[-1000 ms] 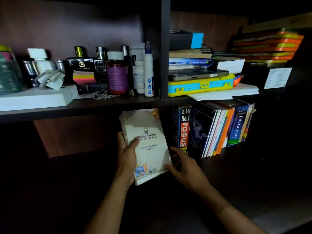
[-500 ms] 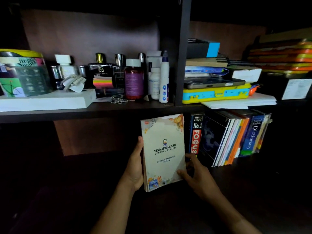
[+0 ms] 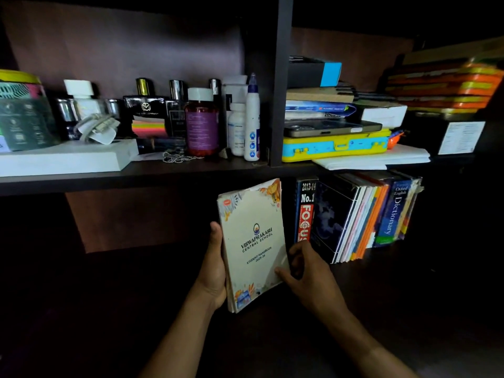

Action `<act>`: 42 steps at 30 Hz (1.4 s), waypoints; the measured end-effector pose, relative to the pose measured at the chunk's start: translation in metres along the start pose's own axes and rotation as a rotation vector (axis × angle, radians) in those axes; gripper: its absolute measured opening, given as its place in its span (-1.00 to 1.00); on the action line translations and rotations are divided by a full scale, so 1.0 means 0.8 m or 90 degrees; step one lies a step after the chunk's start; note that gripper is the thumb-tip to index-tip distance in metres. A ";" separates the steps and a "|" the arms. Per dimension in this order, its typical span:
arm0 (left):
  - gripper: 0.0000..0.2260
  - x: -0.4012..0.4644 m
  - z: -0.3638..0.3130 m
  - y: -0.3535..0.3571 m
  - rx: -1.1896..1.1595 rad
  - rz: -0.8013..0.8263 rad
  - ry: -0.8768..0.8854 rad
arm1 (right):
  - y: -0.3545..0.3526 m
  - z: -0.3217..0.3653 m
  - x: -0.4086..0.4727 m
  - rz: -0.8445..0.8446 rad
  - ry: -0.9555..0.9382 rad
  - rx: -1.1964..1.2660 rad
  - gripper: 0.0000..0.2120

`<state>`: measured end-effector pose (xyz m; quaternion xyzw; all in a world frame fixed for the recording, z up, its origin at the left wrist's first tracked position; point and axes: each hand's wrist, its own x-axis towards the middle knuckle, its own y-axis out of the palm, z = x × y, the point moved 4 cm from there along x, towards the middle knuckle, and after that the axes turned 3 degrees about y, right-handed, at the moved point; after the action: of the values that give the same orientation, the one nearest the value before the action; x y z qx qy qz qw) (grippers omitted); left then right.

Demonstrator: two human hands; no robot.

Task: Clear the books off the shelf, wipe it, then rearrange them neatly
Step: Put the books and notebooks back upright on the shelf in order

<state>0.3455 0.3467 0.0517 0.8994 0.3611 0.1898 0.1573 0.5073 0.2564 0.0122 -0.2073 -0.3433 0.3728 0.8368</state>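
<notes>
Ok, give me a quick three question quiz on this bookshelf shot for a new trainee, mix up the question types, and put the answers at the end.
1. True or false: the student handbook lies flat on the lower shelf.
2. Which book stands nearest the handbook? A) the Oxford English Dictionary B) the Focus book C) the orange-spined book
3. Fill in: the left hand holds the handbook's ____ edge, while the right hand pinches its lower right edge.

Key
1. False: it is held roughly upright, tilted slightly.
2. B
3. left
</notes>
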 end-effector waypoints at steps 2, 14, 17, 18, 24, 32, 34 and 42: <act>0.07 -0.001 0.001 0.000 0.001 0.020 0.013 | 0.004 0.006 -0.003 0.039 -0.033 0.001 -0.75; -0.48 0.002 0.016 0.001 0.439 -0.168 0.232 | 0.023 0.030 -0.007 0.232 -0.188 -0.051 -0.33; -0.30 0.004 0.022 0.008 0.702 -0.247 0.185 | 0.019 0.024 -0.008 0.225 -0.154 -0.013 -0.21; -0.26 0.004 0.022 0.008 0.740 -0.286 0.151 | 0.018 0.026 -0.009 0.232 -0.152 0.001 -0.18; -0.43 0.026 0.034 0.038 0.664 -0.355 0.142 | 0.017 0.015 0.000 0.133 -0.107 0.011 -0.40; -0.06 0.066 0.070 0.051 0.595 -0.145 0.202 | -0.003 -0.012 0.006 -0.046 -0.010 0.093 -0.67; -0.11 0.068 0.074 0.037 0.594 -0.115 0.217 | -0.005 -0.017 0.009 -0.066 0.004 0.093 -0.76; -0.29 0.071 0.072 0.029 0.634 -0.157 0.240 | -0.017 -0.015 0.004 -0.181 0.022 0.119 -0.57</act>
<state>0.4235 0.3629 0.0235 0.7663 0.5320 0.1340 -0.3344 0.5241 0.2493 0.0141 -0.0844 -0.3183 0.2773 0.9026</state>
